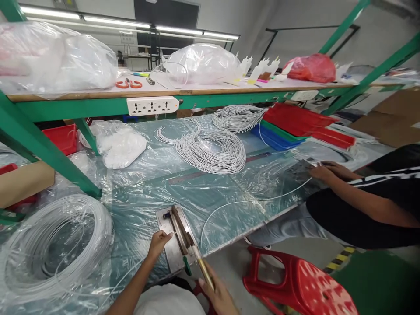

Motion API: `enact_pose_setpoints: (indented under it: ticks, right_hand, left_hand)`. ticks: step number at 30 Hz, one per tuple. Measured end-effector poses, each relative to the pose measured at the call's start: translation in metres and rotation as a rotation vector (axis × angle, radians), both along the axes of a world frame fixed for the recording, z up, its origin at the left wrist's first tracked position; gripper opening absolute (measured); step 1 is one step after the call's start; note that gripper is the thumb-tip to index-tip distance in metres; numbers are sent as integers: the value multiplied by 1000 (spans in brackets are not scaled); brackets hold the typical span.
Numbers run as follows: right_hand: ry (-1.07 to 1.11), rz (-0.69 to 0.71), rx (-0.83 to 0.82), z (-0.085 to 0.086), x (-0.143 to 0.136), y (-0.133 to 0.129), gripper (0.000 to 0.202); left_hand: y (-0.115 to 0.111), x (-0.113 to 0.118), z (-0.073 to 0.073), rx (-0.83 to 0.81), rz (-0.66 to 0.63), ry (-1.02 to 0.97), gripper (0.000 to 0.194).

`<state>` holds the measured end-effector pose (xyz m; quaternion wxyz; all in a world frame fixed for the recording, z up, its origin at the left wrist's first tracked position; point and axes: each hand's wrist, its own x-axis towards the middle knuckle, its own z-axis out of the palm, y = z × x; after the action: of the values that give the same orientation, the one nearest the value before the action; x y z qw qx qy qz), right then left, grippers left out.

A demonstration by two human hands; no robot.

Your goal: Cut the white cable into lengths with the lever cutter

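At the bench's near edge lies a metal plate [167,256] carrying a hinged cutter [179,229] with a long brass-coloured handle [206,273]. My right hand [218,291] is wrapped round that handle. To the left of the blade, my left hand [159,241] is pinched at the plate; what its fingertips hold is too small to make out. A green-handled tool [187,265] sits at the plate's lower end. A thin white cable [123,278] runs below my left forearm. The large loose coil of white cable [95,258] rests on the left.
Bundled grey cables [213,153] lie mid-bench, beside stacked trays [278,140]. A bag of white parts [121,146] sits by the green post [65,162]. On the right, a person's hands [323,171] work at another plate. A red stool [295,280] stands below.
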<state>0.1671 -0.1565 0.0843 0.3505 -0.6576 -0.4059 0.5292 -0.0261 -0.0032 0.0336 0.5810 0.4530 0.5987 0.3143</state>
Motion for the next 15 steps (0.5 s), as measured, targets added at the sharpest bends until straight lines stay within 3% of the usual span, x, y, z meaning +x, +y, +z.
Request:
enact_pose_setpoints:
  ticks: [2,4,7,10,13,15]
  right_hand:
    - [129,49,-35,46,8,16,69]
    - [307,109,-65,89,11,42,58]
    - [547,175,29,133,8,102,52]
    - [624,177,113,151,-7,181,55]
    - [551,154,65,152,-27,261,52]
    - [471,146,-9,149,-41,303,50]
  left_hand:
    - [-3,-3,9,20,-30,-52,55]
    - [-6,-6,19,37,-55,-89,53]
    - [-11,-14,35,82,-86,-99,44]
    - [-14,-21,57,235,-151,129,27]
    - [-18,-27,83,346,-202,474,17]
    - [-21,-31,100,316,-224,550,16]
